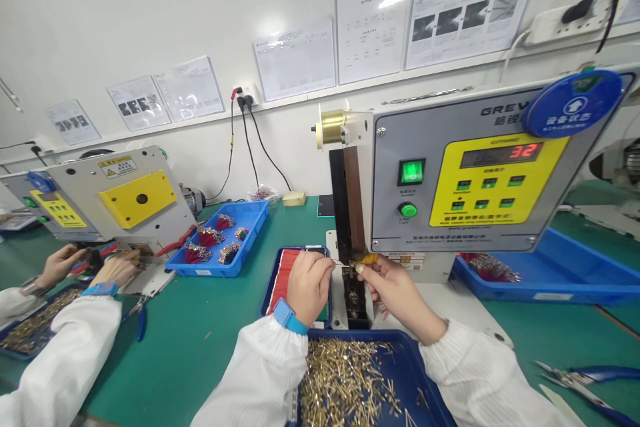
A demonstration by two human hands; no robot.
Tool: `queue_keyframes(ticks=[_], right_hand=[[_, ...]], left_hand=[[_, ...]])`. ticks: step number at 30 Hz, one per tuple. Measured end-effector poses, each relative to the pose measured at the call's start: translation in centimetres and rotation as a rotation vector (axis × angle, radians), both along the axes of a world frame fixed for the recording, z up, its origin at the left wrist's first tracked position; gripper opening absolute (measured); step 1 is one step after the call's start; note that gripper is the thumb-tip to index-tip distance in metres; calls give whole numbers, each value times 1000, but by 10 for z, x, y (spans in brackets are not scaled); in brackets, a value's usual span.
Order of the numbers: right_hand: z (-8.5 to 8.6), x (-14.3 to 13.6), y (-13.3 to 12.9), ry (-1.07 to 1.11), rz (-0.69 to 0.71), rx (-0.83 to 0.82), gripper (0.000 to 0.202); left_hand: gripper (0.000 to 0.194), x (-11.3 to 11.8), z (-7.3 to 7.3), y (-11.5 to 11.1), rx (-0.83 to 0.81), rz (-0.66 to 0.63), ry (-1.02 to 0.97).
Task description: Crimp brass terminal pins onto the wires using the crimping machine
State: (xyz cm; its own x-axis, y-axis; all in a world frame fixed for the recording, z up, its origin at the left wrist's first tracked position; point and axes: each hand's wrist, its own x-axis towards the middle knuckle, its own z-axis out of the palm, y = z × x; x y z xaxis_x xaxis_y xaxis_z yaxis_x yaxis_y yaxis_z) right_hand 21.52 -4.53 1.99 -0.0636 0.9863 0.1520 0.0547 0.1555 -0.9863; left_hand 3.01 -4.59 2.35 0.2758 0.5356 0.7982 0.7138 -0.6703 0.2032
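My left hand [311, 285], with a blue wrist strap [290, 317], is closed in a pinch on a thin wire [339, 263] at the left of the machine's work head [354, 283]. Across from it, my right hand [393, 290] is closed with thumb and fingers together at the work head. A yellow-orange piece [370, 259] shows at its fingertips; I cannot tell whether it is held or worn on a finger. The grey crimping machine [400, 120] has a lit display reading 32. Under my wrists lies a dark blue tray [407, 360] of small brass-coloured metal pieces [345, 380].
A small tray of red wires [285, 273] sits left of the machine. Blue bins [250, 240] [555, 287] hold bundled wires. Pliers [585, 380] lie at right, cutters [141, 320] at left. A co-worker's hands [113, 270] are at another machine [100, 193].
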Motion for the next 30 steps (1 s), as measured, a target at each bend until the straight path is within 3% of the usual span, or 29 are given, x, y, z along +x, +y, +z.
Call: queue_keyframes(ticks=[30], right_hand=[[5, -2, -4, -59, -44, 16, 21]], left_hand=[[17, -1, -2, 1, -18, 0, -1]])
